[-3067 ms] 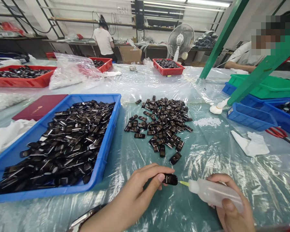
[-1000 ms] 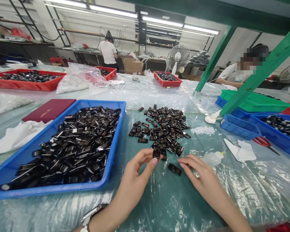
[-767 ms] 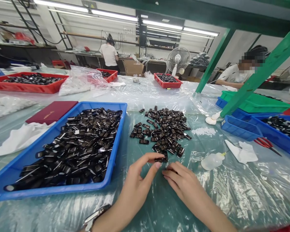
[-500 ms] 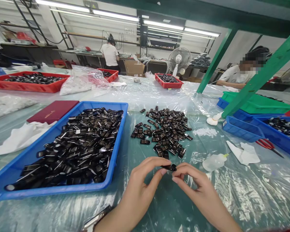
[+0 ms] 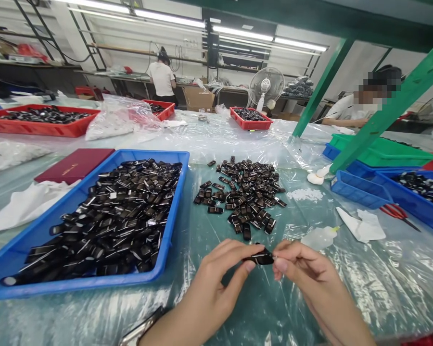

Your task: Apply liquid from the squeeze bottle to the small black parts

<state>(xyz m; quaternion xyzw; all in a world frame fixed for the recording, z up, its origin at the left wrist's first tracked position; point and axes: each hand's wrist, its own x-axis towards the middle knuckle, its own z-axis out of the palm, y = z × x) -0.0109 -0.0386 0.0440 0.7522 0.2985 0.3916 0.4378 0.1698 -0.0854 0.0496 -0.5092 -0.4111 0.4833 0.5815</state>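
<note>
Between the thumb and fingers of my left hand (image 5: 220, 274) is a small glossy black part (image 5: 262, 257), held above the table. My right hand (image 5: 306, 266) is closed in a pinch at the part's right end. A tiny pale speck shows at those fingertips, too small to name. Just beyond my hands lies a loose pile of similar black car-shaped parts (image 5: 250, 187). To the left, a large blue tray (image 5: 168, 240) is heaped with more black pieces.
Small white bits (image 5: 305, 194), a squeeze bottle (image 5: 319, 238), white paper (image 5: 362, 226) and red-handled scissors (image 5: 395, 211) lie on the right. A green post (image 5: 386, 110) slants beside stacked bins. A dark red box (image 5: 74, 166) sits behind the blue tray. Two people are farther back.
The black part has turned to show more of its face. My right hand has shifted slightly right, its fingertips now pinched at the part's end. The view has moved slightly.
</note>
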